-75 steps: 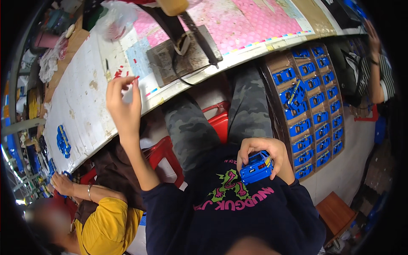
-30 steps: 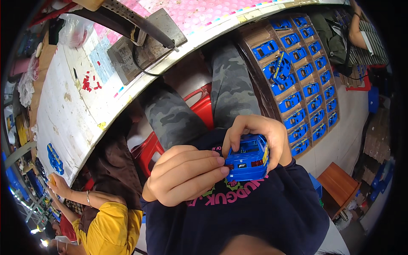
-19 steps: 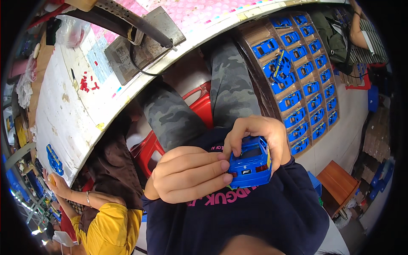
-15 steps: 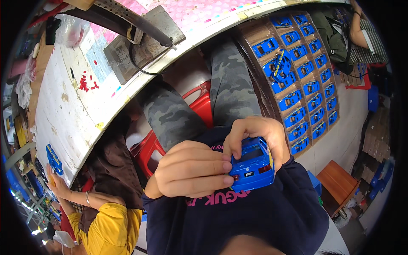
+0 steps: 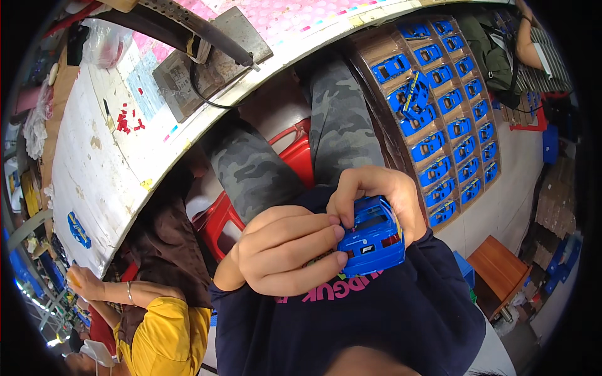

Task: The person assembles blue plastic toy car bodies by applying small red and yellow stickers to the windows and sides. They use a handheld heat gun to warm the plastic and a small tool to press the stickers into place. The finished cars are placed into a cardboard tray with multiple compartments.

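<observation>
A blue toy car body with red tail lights and window openings is held in front of my chest, its rear end facing me. My right hand wraps round its far right side, with the thumb or a fingertip at the window frame. The fingers of my left hand close against the left rear corner, near a tail light. Whatever small part may sit between the left fingertips is hidden. Both hands touch the car body.
A tray on my right holds several rows of similar blue car bodies. On the white table lie red bits, a metal plate and a loose blue car part. A co-worker in a yellow shirt sits at left.
My left hand has shifted slightly on the car body, and the car has tilted a little. The co-worker's hand has drawn back from the blue part on the table.
</observation>
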The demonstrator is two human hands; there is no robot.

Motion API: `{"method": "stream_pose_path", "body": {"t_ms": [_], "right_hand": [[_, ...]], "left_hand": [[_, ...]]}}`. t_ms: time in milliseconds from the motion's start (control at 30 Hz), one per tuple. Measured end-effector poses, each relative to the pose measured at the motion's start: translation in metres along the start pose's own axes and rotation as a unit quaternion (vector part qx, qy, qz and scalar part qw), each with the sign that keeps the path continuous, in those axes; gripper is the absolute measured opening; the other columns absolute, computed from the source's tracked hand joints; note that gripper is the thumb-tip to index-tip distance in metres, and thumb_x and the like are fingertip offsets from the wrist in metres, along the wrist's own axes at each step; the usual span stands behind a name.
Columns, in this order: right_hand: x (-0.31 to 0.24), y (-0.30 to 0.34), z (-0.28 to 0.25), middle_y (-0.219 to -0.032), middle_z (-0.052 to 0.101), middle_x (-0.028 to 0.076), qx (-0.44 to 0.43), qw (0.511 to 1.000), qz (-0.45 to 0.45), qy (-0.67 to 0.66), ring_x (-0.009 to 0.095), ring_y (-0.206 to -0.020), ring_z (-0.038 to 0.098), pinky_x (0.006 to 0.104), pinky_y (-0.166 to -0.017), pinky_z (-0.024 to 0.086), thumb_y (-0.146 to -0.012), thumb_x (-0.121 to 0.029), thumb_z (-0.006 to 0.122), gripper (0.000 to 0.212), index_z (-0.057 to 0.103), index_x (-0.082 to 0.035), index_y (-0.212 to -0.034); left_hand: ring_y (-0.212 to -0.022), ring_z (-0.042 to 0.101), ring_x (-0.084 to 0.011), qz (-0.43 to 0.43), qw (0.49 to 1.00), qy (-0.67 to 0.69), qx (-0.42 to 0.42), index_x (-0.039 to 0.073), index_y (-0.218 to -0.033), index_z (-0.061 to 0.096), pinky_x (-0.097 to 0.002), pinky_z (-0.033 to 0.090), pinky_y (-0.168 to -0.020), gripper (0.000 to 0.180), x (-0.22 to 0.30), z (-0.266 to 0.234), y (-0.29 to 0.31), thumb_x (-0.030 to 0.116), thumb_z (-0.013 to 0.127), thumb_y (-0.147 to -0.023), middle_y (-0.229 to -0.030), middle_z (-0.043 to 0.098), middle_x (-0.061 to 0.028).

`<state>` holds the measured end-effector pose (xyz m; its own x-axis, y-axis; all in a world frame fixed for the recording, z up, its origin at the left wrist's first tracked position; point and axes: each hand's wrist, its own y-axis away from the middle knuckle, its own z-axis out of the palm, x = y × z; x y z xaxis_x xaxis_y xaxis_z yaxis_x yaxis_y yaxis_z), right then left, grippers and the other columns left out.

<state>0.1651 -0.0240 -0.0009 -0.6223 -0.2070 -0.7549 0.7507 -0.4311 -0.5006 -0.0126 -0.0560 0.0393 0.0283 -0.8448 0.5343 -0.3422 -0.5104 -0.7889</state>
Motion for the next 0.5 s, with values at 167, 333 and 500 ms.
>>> {"method": "stream_pose_path", "body": {"t_ms": [167,333,500], "right_hand": [[0.001,-0.001,0.001,-0.094,0.049,0.013,-0.003,1.000,-0.002,-0.006,0.020,-0.085,0.054,0.0290,-0.075,0.044,-0.047,-0.023,0.083,0.079,0.035,0.005,-0.103],[0.001,0.000,-0.002,-0.093,0.050,0.013,-0.002,1.000,0.004,-0.006,0.020,-0.084,0.055,0.0280,-0.074,0.045,-0.046,-0.024,0.084,0.080,0.035,0.005,-0.103],[-0.001,0.000,-0.003,-0.092,0.050,0.013,-0.005,1.000,0.003,-0.002,0.019,-0.082,0.055,0.0272,-0.073,0.046,-0.045,-0.025,0.084,0.081,0.035,0.005,-0.102]], "left_hand": [[-0.068,0.055,-0.0216,-0.016,0.999,0.049,0.015,0.003,-0.078,0.059,-0.0300,0.043,-0.056,0.019,-0.001,0.006,0.000,0.009,0.060,-0.059,-0.080,0.057,-0.0120],[-0.069,0.053,-0.0241,-0.123,0.975,0.185,0.005,0.001,-0.087,0.057,-0.0320,0.042,-0.059,0.030,0.003,0.009,-0.001,0.013,0.061,-0.060,-0.081,0.056,-0.0118],[-0.072,0.053,-0.0261,-0.134,0.979,0.155,0.014,-0.004,-0.098,0.051,-0.0329,0.042,-0.061,0.042,0.006,0.016,0.001,0.015,0.064,-0.064,-0.084,0.056,-0.0132]]}}
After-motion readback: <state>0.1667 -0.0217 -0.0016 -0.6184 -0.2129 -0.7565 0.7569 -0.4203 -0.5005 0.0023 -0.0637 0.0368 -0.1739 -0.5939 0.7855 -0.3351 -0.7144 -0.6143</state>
